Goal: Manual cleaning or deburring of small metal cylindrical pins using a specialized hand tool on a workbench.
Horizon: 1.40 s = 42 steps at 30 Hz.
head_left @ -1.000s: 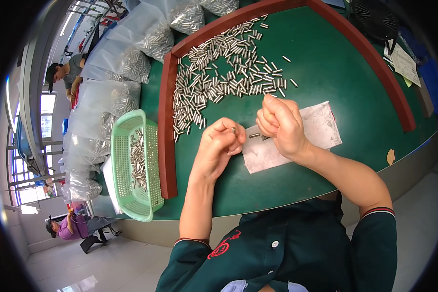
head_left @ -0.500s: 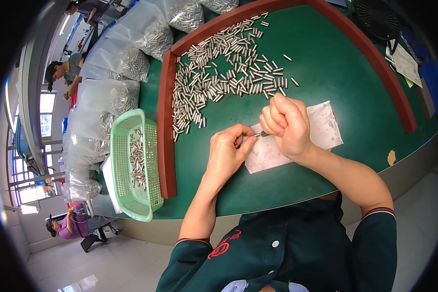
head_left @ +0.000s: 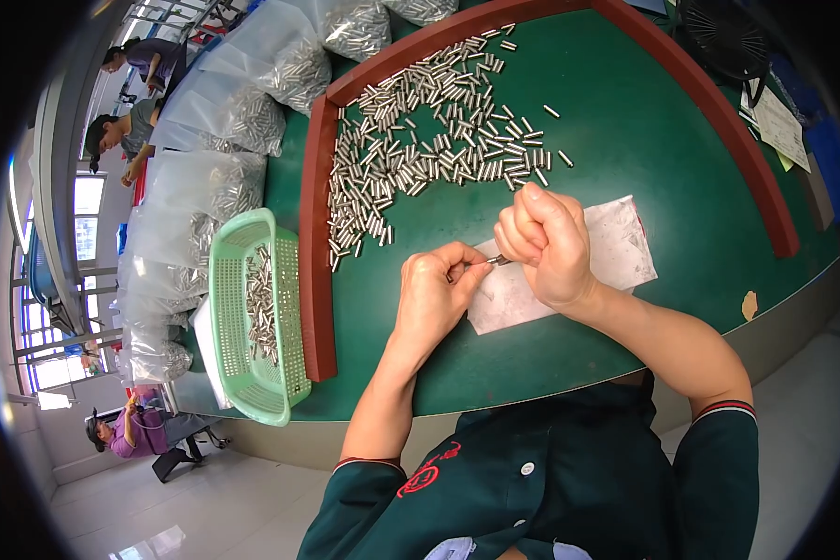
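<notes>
Left hand (head_left: 436, 291): fingers curled, thumb and forefinger pinched on one end of a small metal pin (head_left: 495, 261); forearm comes up from the lower edge in a dark green sleeve

Right hand (head_left: 543, 241): clenched into a loose fist, fingertips closed on the other end of the same small metal pin; thumb raised on top

Small metal pin: short, silver, held level between the two hands, above the near left corner of the white sheet (head_left: 616, 250); its detail is too small to tell

White sheet: crumpled paper or plastic, flat on the green table (head_left: 663, 140), under and just right of the hands

Loose metal pins (head_left: 420, 159): a wide scatter of like silver pieces on the table beyond the hands, thickest along the red raised rim (head_left: 315, 280)

Red raised rim: curved border round the table's working area, on the left and far sides

Green plastic basket (head_left: 238, 373): slotted, outside the rim to the left, with a strip of pins lying in it

Clear plastic bags (head_left: 224, 177): several, filled with pins, ranged past the basket at upper left

Other people: three at the far left edge, well apart from the table
</notes>
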Each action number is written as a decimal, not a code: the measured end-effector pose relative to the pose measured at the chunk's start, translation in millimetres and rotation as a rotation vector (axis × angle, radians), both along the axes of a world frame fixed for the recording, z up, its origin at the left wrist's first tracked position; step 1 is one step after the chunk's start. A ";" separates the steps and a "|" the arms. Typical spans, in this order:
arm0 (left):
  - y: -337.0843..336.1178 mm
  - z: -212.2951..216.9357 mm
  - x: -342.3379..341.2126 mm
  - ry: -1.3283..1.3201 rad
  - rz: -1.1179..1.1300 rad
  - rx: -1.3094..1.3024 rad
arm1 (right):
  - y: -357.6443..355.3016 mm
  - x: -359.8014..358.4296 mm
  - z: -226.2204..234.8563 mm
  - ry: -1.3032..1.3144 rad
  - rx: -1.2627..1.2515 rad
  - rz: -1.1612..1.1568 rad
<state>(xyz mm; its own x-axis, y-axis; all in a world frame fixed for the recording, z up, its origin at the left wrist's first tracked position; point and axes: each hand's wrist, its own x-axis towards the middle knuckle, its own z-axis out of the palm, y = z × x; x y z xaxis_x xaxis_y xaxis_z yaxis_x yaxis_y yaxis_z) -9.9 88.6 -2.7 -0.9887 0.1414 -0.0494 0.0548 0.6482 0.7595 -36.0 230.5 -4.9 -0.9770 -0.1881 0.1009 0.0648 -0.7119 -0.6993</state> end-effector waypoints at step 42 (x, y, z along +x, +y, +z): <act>-20.7 6.1 -6.2 -0.454 0.042 0.877 | -3.4 -4.9 0.7 -0.051 0.055 0.017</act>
<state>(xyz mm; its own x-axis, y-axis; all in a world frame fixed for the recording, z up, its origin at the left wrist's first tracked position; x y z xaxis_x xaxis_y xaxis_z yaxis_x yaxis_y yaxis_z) -16.1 67.9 3.4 -0.9067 0.2748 -0.3199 -0.3710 -0.1590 0.9149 -40.9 227.1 -4.2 -0.9771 -0.2090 0.0401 0.1134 -0.6709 -0.7329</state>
